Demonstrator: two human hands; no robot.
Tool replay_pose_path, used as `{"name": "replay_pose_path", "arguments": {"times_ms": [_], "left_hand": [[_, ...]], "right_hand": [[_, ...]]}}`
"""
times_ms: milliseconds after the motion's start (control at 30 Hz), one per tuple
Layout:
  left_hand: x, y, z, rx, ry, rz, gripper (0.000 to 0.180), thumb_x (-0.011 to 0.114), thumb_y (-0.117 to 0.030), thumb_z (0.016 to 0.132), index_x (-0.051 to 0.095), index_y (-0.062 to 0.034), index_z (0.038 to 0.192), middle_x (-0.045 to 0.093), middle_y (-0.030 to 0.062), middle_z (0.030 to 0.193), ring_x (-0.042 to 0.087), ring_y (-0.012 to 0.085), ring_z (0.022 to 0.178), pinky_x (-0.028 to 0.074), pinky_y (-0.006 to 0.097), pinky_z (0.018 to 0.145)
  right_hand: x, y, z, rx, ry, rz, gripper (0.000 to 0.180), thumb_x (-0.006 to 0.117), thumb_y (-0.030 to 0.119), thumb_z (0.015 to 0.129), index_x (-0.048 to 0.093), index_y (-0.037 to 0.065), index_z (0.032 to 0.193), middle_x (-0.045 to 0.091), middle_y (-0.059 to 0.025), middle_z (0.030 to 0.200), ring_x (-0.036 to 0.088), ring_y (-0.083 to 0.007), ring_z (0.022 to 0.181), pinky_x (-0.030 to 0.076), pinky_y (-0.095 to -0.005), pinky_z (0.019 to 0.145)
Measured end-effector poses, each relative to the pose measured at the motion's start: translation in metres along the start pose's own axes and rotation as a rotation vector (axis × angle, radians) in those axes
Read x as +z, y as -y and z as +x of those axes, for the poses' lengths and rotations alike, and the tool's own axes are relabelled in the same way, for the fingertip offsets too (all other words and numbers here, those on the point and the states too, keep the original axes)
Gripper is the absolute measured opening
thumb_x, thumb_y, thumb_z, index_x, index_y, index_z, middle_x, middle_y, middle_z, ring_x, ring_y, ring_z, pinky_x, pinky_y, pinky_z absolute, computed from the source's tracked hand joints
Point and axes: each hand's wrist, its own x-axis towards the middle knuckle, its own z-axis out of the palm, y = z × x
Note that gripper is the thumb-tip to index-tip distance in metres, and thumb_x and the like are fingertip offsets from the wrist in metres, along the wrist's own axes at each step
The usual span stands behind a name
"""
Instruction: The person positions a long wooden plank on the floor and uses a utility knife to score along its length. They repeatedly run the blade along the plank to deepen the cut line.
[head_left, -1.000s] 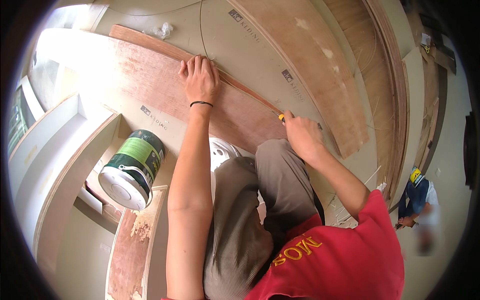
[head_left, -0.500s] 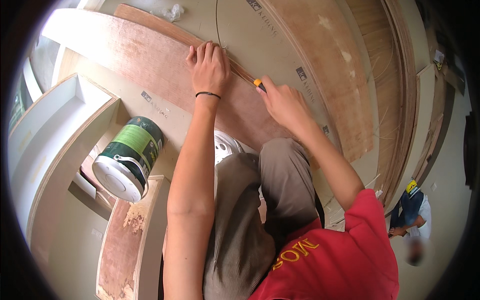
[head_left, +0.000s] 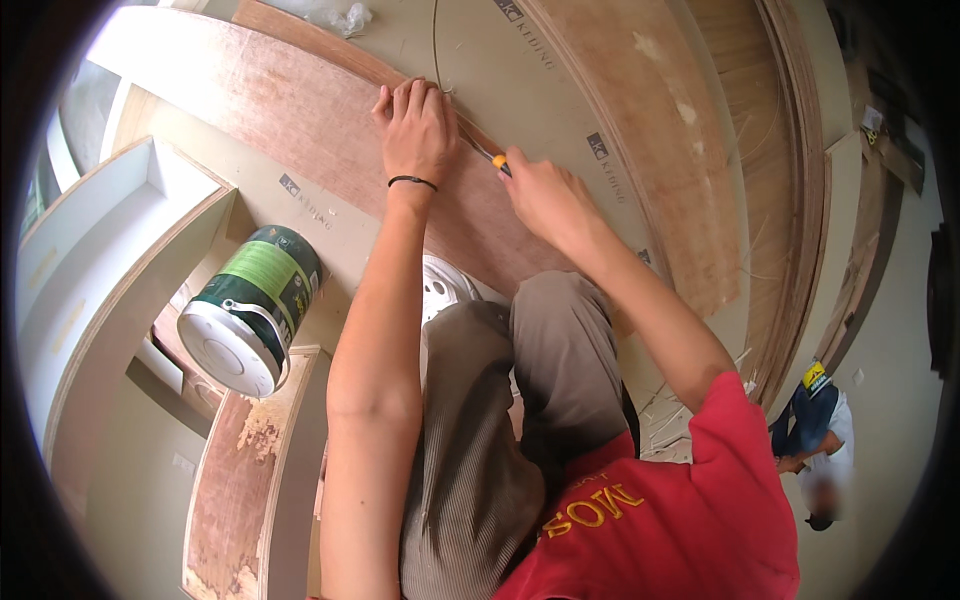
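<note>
My left hand (head_left: 415,130), with a black band on the wrist, presses flat on the far edge of a long curved reddish plywood strip (head_left: 290,120). Just to its right, my right hand (head_left: 545,195) grips a small yellow-handled cutting tool (head_left: 499,162). The tool's tip lies along the same edge of the strip, close to my left fingers. My knees in grey trousers (head_left: 500,400) rest on the strip's near side.
A green and white paint bucket (head_left: 250,305) lies on its side at the left. Beside it stands a white curved cabinet frame (head_left: 110,250). More curved wood panels (head_left: 690,150) lie to the right. Another person (head_left: 815,450) crouches at the lower right.
Both hands have slid along the strip's far edge, up and to the left in the picture, the tool following my left hand.
</note>
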Motion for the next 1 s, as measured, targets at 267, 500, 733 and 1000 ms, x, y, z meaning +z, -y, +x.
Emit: {"name": "replay_pose_path", "arguments": {"times_ms": [267,500,733,1000], "left_hand": [[0.002,-0.002,-0.001,-0.016,0.028,0.028,0.017,0.056,-0.019,0.092,0.063,-0.0045,0.096,0.062,0.0079,0.111,0.053,0.0244,0.113,0.030,0.047,0.108],[0.000,-0.003,0.000,-0.023,0.017,0.028,0.018,0.052,-0.020,0.096,0.061,-0.0045,0.098,0.061,0.0079,0.107,0.053,0.0252,0.112,0.030,0.045,0.107],[-0.001,0.003,-0.002,-0.011,-0.003,0.047,0.017,0.056,-0.021,0.093,0.062,-0.0058,0.095,0.061,0.0081,0.106,0.054,0.0247,0.110,0.032,0.046,0.106],[0.008,0.017,-0.006,0.098,0.194,0.208,0.025,0.046,-0.027,0.097,0.060,-0.0098,0.107,0.061,0.0114,0.114,0.052,0.0305,0.111,0.033,0.046,0.100]], "right_hand": [[0.009,-0.050,-0.056,0.068,0.047,-0.023,0.025,0.049,0.023,0.100,0.049,-0.001,0.105,0.065,-0.0279,0.077,0.063,-0.0492,0.076,0.050,-0.0566,0.066],[0.015,-0.073,-0.094,0.136,0.109,-0.135,0.026,0.049,0.024,0.100,0.048,0.000,0.109,0.065,-0.0260,0.077,0.064,-0.0470,0.073,0.050,-0.0551,0.064],[0.039,-0.102,-0.145,0.213,-0.060,-0.003,0.034,0.052,0.032,0.099,0.046,0.000,0.109,0.066,-0.0228,0.077,0.065,-0.0428,0.072,0.050,-0.0514,0.060],[0.092,-0.135,-0.159,0.468,-0.304,0.288,0.057,0.079,0.033,0.079,0.044,0.000,0.110,0.064,-0.0203,0.077,0.065,-0.0438,0.077,0.049,-0.0526,0.063]]}}
